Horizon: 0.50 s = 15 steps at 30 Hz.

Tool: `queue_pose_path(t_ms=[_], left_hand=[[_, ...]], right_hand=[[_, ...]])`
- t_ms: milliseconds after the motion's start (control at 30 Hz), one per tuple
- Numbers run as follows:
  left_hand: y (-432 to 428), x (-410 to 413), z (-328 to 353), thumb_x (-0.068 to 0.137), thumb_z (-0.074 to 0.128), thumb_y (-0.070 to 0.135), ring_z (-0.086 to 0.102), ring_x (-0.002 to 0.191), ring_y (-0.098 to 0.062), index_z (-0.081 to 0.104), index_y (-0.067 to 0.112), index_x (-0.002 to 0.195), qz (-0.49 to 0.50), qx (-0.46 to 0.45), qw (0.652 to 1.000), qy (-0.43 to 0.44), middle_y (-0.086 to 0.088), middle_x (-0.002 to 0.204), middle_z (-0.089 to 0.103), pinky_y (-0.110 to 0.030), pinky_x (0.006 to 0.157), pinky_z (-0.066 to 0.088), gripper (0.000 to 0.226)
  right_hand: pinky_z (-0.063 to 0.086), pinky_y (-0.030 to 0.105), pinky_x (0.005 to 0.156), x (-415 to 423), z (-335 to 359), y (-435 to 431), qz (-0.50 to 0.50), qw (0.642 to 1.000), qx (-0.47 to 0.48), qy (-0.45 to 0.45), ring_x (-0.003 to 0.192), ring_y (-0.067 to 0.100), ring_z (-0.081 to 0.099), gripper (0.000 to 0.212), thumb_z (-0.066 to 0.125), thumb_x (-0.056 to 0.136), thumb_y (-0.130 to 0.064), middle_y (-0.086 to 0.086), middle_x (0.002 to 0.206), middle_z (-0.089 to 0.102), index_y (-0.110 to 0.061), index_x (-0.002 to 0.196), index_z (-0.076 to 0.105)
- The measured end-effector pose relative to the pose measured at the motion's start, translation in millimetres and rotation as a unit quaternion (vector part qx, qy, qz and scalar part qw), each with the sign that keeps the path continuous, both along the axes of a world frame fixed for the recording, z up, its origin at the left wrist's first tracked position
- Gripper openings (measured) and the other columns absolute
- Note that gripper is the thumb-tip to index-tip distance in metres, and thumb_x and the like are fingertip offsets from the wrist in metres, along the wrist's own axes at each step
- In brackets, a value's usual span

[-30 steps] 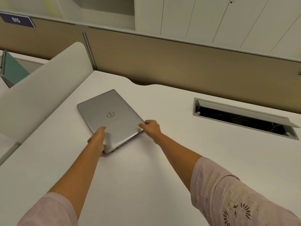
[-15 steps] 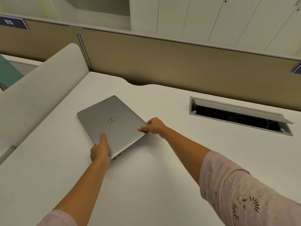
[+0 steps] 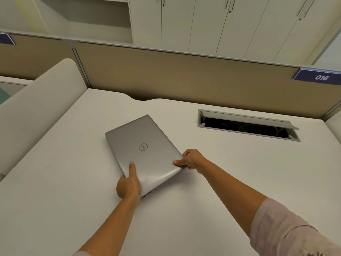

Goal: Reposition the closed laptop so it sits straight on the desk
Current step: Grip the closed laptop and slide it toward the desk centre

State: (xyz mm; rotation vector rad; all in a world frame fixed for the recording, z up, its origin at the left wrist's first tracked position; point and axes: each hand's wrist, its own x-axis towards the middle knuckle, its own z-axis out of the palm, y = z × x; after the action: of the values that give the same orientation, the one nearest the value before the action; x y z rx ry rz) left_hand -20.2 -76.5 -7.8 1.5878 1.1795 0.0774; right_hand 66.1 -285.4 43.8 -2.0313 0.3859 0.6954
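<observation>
A closed silver laptop (image 3: 145,143) with a round logo lies on the white desk (image 3: 212,182), turned at an angle to the desk's edges. My left hand (image 3: 128,185) grips its near left corner, thumb on the lid. My right hand (image 3: 191,159) grips the near right corner, thumb on top and fingers under the edge. The near edge with its ports looks slightly raised off the desk.
An open cable hatch (image 3: 247,124) is set in the desk at the back right. A tan partition (image 3: 184,78) with a "016" plate (image 3: 321,77) runs behind. A white curved side divider (image 3: 36,108) stands on the left.
Both hands have drawn the laptop toward me and to the right. My left hand shifted from lying on the lid to gripping the near left corner. The view has shifted right.
</observation>
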Motion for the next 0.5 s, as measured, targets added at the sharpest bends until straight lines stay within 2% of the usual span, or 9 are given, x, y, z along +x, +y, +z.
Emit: queue_pose_path(t_ms=[100,167,267,367,500], left_hand=[[-18,-8,1,0.083,0.048,0.075,0.059,0.096,-0.034,0.060,0.000,0.119,-0.032,0.002,0.999,-0.005,-0.018,0.118,0.065,-0.038,0.080,0.045,0.084],[-33,-15,1,0.084,0.047,0.074,0.055,0.088,-0.030,0.061,0.000,0.118,-0.057,0.005,0.998,-0.008,-0.018,0.116,0.066,-0.036,0.078,0.043,0.083],[-57,-29,-1,0.084,0.047,0.073,0.059,0.107,-0.036,0.058,0.000,0.125,-0.084,0.004,0.996,-0.007,-0.018,0.124,0.064,-0.039,0.086,0.046,0.085],[-74,-43,-6,0.083,0.047,0.074,0.053,0.124,-0.037,0.049,0.001,0.137,-0.108,-0.001,0.994,0.006,-0.017,0.138,0.056,-0.043,0.099,0.044,0.091],[-92,-56,-10,0.082,0.045,0.076,0.053,0.124,-0.037,0.049,0.002,0.137,-0.157,0.014,0.987,0.020,-0.017,0.139,0.055,-0.044,0.101,0.043,0.093]], right_hand=[[0.043,0.031,0.072,-23,-4,-24,-0.023,1.000,-0.018,0.009,0.088,0.025,0.056,0.043,0.087,0.069,-0.031,0.005,0.098,0.056,-0.015,0.085,0.050],[0.042,0.028,0.067,-39,-7,-42,-0.048,0.999,-0.021,0.009,0.085,0.023,0.055,0.041,0.087,0.070,-0.030,0.004,0.092,0.057,-0.015,0.081,0.050],[0.038,0.025,0.057,-66,-9,-68,-0.086,0.996,-0.017,0.010,0.070,0.017,0.053,0.042,0.087,0.069,-0.025,0.002,0.076,0.056,-0.017,0.069,0.045],[0.036,0.024,0.054,-90,-12,-89,-0.122,0.992,-0.003,0.012,0.065,0.017,0.054,0.044,0.088,0.067,-0.021,0.003,0.075,0.058,-0.017,0.069,0.044],[0.037,0.025,0.056,-121,-15,-111,-0.150,0.989,-0.004,0.012,0.072,0.020,0.054,0.045,0.088,0.067,-0.022,0.006,0.082,0.059,-0.015,0.074,0.045]])
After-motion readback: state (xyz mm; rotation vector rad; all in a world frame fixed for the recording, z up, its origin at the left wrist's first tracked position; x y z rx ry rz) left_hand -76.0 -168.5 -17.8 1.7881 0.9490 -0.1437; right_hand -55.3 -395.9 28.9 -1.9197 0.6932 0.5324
